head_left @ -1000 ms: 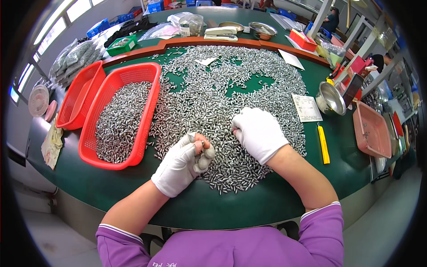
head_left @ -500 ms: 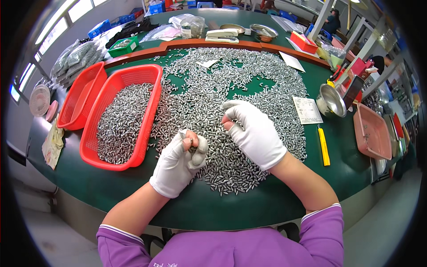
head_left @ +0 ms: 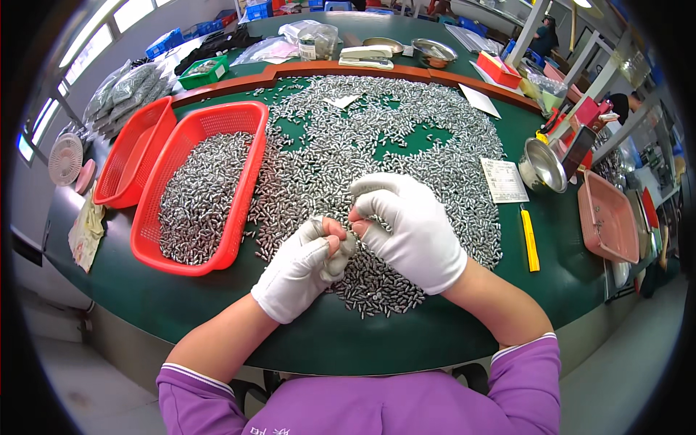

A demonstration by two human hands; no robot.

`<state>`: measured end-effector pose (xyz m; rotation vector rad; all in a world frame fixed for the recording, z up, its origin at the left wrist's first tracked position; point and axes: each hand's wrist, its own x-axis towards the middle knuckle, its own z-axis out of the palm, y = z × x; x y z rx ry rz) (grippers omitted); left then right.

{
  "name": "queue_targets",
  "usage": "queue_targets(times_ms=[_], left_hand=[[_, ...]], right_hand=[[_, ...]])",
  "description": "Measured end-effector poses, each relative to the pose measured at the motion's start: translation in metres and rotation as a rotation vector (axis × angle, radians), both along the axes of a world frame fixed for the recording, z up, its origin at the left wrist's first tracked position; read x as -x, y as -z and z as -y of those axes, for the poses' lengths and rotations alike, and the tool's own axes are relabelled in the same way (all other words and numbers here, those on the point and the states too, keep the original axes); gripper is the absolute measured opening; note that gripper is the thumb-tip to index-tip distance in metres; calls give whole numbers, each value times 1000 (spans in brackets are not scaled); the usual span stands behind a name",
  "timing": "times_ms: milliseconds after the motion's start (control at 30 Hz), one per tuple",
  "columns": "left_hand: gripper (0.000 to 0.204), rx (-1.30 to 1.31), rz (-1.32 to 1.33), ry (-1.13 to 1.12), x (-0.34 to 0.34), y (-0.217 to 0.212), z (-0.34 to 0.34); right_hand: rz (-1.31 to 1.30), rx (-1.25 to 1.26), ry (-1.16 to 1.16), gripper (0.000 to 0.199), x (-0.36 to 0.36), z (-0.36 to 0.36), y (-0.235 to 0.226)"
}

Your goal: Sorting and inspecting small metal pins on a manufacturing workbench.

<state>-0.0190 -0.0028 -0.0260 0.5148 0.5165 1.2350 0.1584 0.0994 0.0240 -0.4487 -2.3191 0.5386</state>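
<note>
Both my hands wear white gloves with some bare fingertips showing, and they nearly meet over a wide spread of small silver bullet-shaped metal parts (head_left: 319, 174). My left hand (head_left: 304, 267) is closed, its fingers curled around a small metal part that is mostly hidden now; a bit of it showed between the fingertips a moment earlier. Just to its right, my right hand (head_left: 415, 233) has thumb and fingers drawn together toward the left fingertips. Whatever it pinches is too small or hidden to name. More of these parts fill a red plastic basket (head_left: 259, 156) on the left.
Another red basket (head_left: 138, 156) stands beyond the filled one. To the right lie a printed paper slip (head_left: 505, 181), a yellow-handled tool (head_left: 530, 241), a steel bowl (head_left: 542, 165) and a pink tray (head_left: 607, 217). A brown wooden rail (head_left: 319, 67) borders the green table's work area.
My left hand has moved right and my right hand slightly left, so their fingertips are now close together. The right fingers have drawn in further.
</note>
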Motion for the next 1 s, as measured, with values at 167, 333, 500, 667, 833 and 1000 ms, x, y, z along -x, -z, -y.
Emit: queue_targets(times_ms=[167,333,500,667,833,1000], left_hand=[[23,80,-160,-70,-6,-9,2],[23,35,-147,-11,-3,-5,2],[22,74,-206,-28,-2,-8,3],[20,77,-254,-100,-8,-10,2],[20,79,-272,-112,-6,-9,3],[20,80,-252,-91,-6,-8,3]], right_hand=[[45,-277,-51,20,2,-1,-9],[-12,-120,-173,19,3,-5,1],[55,-84,83,17,-3,-18,8],[389,-154,195,15,-13,-29,35],[446,-189,224,9,-5,-29,36],[429,-170,206,8,-5,-29,37]])
